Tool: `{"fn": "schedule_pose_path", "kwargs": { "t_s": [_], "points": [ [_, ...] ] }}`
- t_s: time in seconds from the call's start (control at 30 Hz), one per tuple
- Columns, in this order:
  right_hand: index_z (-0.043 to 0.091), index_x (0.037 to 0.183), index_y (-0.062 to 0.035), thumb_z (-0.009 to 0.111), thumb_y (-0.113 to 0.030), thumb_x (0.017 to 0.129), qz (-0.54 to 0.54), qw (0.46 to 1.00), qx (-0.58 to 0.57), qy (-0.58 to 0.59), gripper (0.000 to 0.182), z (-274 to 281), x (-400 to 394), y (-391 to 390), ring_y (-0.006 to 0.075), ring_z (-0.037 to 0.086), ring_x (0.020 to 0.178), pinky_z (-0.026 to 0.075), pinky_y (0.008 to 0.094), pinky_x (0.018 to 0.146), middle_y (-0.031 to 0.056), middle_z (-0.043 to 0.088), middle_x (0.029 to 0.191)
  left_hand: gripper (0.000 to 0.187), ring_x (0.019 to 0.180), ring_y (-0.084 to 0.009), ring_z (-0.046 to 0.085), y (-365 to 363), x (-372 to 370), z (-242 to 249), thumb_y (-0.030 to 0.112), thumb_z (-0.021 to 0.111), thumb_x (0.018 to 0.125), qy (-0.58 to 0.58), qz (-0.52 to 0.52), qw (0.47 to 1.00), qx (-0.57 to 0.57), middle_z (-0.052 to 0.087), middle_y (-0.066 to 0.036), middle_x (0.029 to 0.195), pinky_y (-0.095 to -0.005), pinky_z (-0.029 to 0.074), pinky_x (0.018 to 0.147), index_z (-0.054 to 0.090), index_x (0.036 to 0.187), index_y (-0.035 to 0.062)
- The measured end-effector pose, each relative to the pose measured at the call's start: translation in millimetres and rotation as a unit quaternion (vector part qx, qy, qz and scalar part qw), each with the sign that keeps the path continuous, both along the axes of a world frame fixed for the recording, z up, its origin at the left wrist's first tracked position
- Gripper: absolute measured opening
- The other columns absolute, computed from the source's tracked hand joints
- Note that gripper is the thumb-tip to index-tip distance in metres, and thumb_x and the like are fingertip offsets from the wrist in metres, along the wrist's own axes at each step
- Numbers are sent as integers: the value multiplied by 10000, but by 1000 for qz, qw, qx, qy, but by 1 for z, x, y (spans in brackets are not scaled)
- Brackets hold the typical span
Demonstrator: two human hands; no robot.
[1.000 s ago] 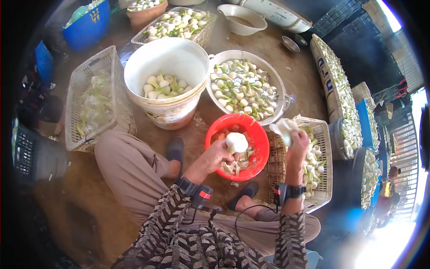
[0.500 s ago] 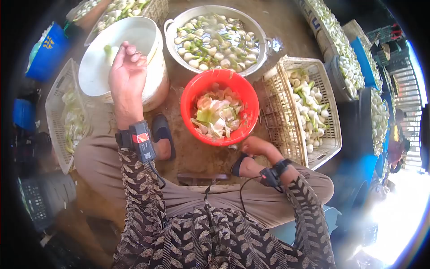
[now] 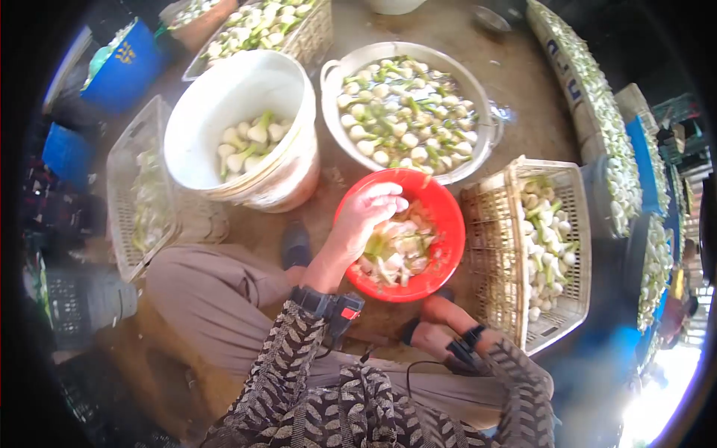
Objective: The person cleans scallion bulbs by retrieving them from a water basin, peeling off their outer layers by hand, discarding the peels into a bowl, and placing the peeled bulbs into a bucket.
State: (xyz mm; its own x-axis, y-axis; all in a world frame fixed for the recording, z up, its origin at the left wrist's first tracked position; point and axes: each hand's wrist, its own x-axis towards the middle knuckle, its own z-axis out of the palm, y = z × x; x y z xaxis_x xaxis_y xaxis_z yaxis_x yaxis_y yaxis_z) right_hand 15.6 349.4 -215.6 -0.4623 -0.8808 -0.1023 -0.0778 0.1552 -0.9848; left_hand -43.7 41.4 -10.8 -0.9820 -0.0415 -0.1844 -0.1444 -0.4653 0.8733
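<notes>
My left hand is over the left part of a red basin, its fingers loosely bent with nothing visible in them. Inside the basin lie pale peelings and green stalk pieces. Low beside the basin's near right edge is my right hand; blur and the rim hide its fingers. A white bucket stands at the left with several white garlic-like bulbs with green stems at its bottom. To the right, a plastic crate holds more such bulbs.
A large metal pan of bulbs in water stands beyond the basin. Another crate with stalks lies left, and a full crate stands behind the bucket. Blue tubs and long rows of bulbs line the sides.
My left hand has moved right from over the bucket to the basin. The bulb that was in the air below it is no longer there. The view has shifted, and bulbs in the bucket now show.
</notes>
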Motion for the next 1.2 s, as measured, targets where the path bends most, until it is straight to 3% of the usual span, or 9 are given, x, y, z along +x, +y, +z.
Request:
{"fn": "schedule_pose_path", "kwargs": {
  "t_s": [0.2,0.23,0.3,0.33,0.4,0.53,0.87,1.13,1.2],
  "points": [
    [671,802,-28,569,-321,892,-161,952,255,-45,323,239,-99,-47,79,606,643,484,251,570,63,643,682,350,970,-221,602,19,-12,-29,175,529,883,-93,-41,974,201,611,-75,1078,-319,480,817,506,1208,46],
    [673,876,-37,580,-312,880,-153,956,195,-158,290,226,-110,-58,101,607,626,481,273,556,44,623,653,391,963,-259,605,29,-15,-50,253,547,872,-77,-109,971,-198,613,-81,1089,-352,477,795,517,1207,52],
    [667,924,-41,585,-295,872,-44,938,311,145,272,194,-131,-76,112,609,630,487,281,571,55,621,656,372,950,-297,605,43,0,-119,242,539,820,-13,-194,622,-759,607,-219,1010,-416,456,810,568,1150,71],
    [662,971,-45,589,-278,864,72,811,394,425,266,186,-147,-88,123,611,635,492,289,586,65,620,660,372,950,-297,605,39,-1,-103,242,539,820,-13,-187,620,-762,607,-219,1010,-416,456,810,568,1150,71],
    [659,921,-39,584,-228,825,-68,937,241,242,225,210,-188,-115,220,619,623,491,342,594,120,625,684,296,894,-290,615,37,0,-75,199,518,802,51,-165,854,-491,615,-234,939,-427,464,773,621,1072,135],
    [654,801,-11,555,-262,818,-162,880,248,371,271,155,-329,-155,357,602,703,492,393,654,181,653,803,191,864,-322,601,43,-18,-39,114,523,794,28,-213,683,-698,599,-153,866,-451,479,690,602,954,47],
    [577,1043,25,645,-323,712,-170,835,404,333,485,-5,-460,-218,376,568,1000,469,435,842,242,599,1057,260,898,-312,590,-4,-103,-9,131,578,807,149,-56,842,-516,606,-152,953,-384,488,746,573,1041,18],
    [520,1097,33,705,-347,746,-231,943,218,-102,549,144,-408,-197,371,608,736,494,434,715,234,595,920,390,905,-226,605,-11,-147,-34,90,580,794,70,100,891,-438,600,-123,1000,-296,480,779,512,1167,1],
    [509,1077,46,636,-333,835,-9,909,-93,405,467,142,-365,-170,327,615,801,511,396,743,199,600,921,449,933,-206,595,-7,-149,-39,77,591,786,108,159,864,-465,595,-99,1034,-282,470,809,481,1215,2]
  ]
}}
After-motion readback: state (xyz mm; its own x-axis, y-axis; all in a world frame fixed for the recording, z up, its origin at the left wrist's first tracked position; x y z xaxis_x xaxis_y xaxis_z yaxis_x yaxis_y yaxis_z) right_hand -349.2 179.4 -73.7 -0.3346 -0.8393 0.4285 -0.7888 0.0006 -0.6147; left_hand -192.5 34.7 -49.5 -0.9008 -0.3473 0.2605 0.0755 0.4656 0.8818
